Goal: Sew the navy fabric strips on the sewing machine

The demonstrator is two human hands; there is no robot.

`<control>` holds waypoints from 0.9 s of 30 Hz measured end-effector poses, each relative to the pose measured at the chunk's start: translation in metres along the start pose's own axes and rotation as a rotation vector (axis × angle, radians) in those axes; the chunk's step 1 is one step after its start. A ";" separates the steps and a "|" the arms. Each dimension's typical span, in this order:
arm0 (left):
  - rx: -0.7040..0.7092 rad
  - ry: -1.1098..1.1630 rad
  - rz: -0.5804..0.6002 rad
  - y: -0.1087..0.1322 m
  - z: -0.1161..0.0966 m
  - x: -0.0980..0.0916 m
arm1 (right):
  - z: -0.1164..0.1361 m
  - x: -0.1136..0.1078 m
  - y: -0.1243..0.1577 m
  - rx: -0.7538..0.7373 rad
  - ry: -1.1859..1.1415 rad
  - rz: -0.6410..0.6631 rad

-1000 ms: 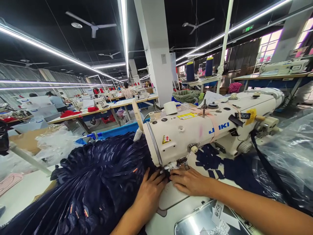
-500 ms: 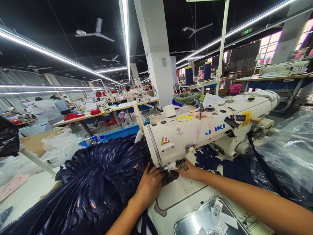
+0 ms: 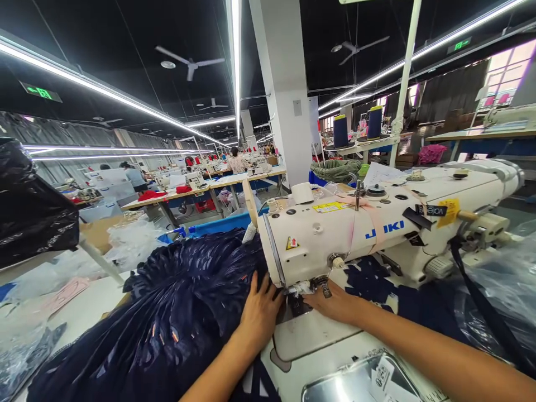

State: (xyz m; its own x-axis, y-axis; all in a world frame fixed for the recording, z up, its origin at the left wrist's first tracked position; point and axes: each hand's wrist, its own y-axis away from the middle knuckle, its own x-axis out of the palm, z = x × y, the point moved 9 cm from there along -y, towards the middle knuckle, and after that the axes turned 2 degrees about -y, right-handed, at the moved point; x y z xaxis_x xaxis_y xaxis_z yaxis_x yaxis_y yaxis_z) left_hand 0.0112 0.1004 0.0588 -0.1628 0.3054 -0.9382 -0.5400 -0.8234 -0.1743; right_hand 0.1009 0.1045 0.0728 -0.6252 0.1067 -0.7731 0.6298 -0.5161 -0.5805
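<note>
A white sewing machine (image 3: 310, 240) with blue lettering stands before me over its bed. My left hand (image 3: 260, 310) lies palm down at the left of the needle area, fingers spread over the edge of a bunched navy garment (image 3: 180, 318). This ruffled garment spreads to the left of the machine. My right hand (image 3: 337, 303) reaches in from the right under the machine head, its fingers drawn together beside the presser foot (image 3: 298, 304). Machine parts partly cover those fingertips, and what they hold is hidden.
Navy cut pieces (image 3: 368, 276) lie behind my right forearm, near clear plastic (image 3: 498, 290). A black plastic bag (image 3: 37, 206) hangs at left on a white pole (image 3: 100, 259). Paper tags (image 3: 383, 374) rest on the metal plate in front. Navy thread cones (image 3: 340, 131) stand behind the machine.
The view has turned left, so the machine appears farther right and more of the black bag shows. My left fingers are spread wider on the navy garment. My right hand stays beside the presser foot.
</note>
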 end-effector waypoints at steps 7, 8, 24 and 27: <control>0.035 0.001 -0.047 -0.002 -0.001 -0.005 | -0.005 0.015 0.007 -0.053 0.067 -0.006; 0.037 -0.001 -0.052 -0.001 -0.002 -0.005 | -0.005 0.016 0.008 -0.058 0.082 -0.003; 0.043 0.027 -0.040 -0.007 0.000 -0.004 | -0.009 0.030 0.020 -0.003 0.297 -0.015; 0.042 0.040 -0.050 -0.009 0.001 -0.003 | -0.010 0.035 0.018 0.017 0.303 -0.013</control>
State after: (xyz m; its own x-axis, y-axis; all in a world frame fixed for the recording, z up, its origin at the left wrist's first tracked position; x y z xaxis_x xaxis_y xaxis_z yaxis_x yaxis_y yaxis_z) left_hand 0.0161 0.1076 0.0636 -0.1019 0.3252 -0.9401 -0.5809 -0.7867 -0.2092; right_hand 0.0946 0.1074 0.0328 -0.4655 0.3604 -0.8083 0.6135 -0.5269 -0.5882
